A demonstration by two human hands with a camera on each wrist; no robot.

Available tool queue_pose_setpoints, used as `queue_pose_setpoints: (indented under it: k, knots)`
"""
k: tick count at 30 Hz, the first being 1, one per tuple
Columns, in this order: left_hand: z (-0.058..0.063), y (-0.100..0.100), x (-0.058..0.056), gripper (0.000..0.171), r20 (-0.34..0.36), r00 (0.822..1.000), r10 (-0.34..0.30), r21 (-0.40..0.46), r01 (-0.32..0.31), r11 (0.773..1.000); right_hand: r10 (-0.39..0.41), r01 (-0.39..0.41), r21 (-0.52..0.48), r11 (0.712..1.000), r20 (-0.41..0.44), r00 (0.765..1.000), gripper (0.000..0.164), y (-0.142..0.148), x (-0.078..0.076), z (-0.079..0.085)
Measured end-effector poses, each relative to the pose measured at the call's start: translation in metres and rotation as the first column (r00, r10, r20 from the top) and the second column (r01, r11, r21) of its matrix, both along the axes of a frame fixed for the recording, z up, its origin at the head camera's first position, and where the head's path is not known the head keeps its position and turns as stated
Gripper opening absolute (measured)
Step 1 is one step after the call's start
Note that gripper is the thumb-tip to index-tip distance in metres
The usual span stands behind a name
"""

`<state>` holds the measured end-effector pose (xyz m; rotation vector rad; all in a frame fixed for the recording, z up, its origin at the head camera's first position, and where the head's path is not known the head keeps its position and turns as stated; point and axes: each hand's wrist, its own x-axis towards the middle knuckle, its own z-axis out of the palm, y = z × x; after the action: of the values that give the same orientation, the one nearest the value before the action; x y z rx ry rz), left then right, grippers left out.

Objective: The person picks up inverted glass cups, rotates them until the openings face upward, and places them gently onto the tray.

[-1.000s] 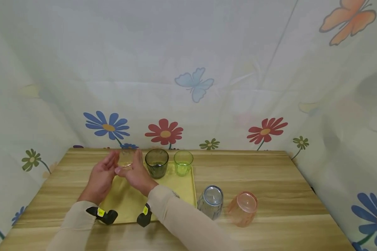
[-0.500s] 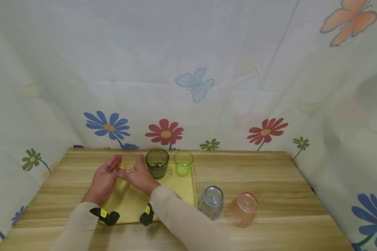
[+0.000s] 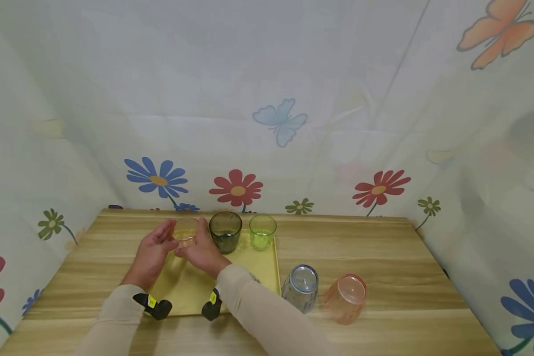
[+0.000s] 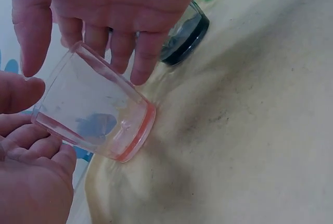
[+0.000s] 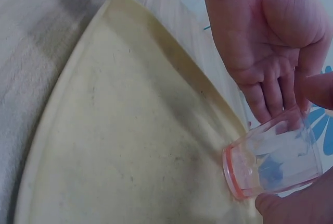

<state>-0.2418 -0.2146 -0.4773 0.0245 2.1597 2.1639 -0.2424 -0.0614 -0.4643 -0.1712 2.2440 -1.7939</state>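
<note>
Below both hands lies the yellow tray (image 3: 184, 284). The left hand (image 3: 150, 254) and right hand (image 3: 203, 252) hold the pinkish glass (image 4: 104, 104) between them; I cannot tell if its base touches the tray. It is probably light, stiff and slippery, perhaps breakable; better to grip its side wall evenly. Right of the right hand stand a dark glass (image 3: 225, 235), then a green glass (image 3: 262, 235).

Clear pink for the held cup (image 4: 99, 107), coral for its base band (image 4: 139, 136); then a smoky dark cup (image 3: 225, 237), a lime-green cup (image 3: 262, 235), a blue-grey cup (image 3: 300, 291) and a salmon cup (image 3: 346, 301). Yellow tray (image 3: 184, 291), brown wood-grained table (image 3: 382, 257), beige sleeves (image 3: 267, 316); white backdrop (image 3: 182, 89) printed with red, blue and green flowers (image 3: 238, 190), 1 blue butterfly (image 3: 283, 120), 1 orange butterfly (image 3: 498, 32).
</note>
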Motion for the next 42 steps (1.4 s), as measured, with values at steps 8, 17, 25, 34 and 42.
queue_pose_setpoints:
  k: [8, 17, 25, 34, 42]
  knots:
    - [0.007, 0.004, 0.002, 0.078, -0.001, 1.0, 0.011, -0.214, -0.011, 0.977, 0.033, -0.026, 0.093, 0.995, -0.08, 0.996, 0.112, 0.003, 0.006, 0.006]
    - [0.02, 0.004, 0.009, 0.089, -0.026, 0.999, -0.033, -0.49, 0.016, 0.871, 0.055, -0.03, 0.169, 0.985, -0.144, 0.988, 0.109, 0.01, 0.015, 0.021]
    - [0.026, 0.004, 0.025, 0.085, -0.118, 0.991, -0.069, -0.679, -0.03, 0.734, 0.157, -0.115, 0.217, 0.969, -0.188, 0.97, 0.103, 0.023, 0.032, 0.039]
    - [0.027, 0.0, 0.049, 0.083, -0.119, 0.99, -0.08, -0.777, -0.042, 0.628, 0.335, -0.222, 0.395, 0.891, -0.244, 0.91, 0.097, 0.056, 0.052, 0.059]
    - [0.018, -0.014, 0.065, 0.085, -0.052, 0.995, -0.088, -0.824, 0.007, 0.567, 0.424, -0.215, 0.561, 0.8, -0.274, 0.863, 0.093, 0.093, 0.066, 0.074]
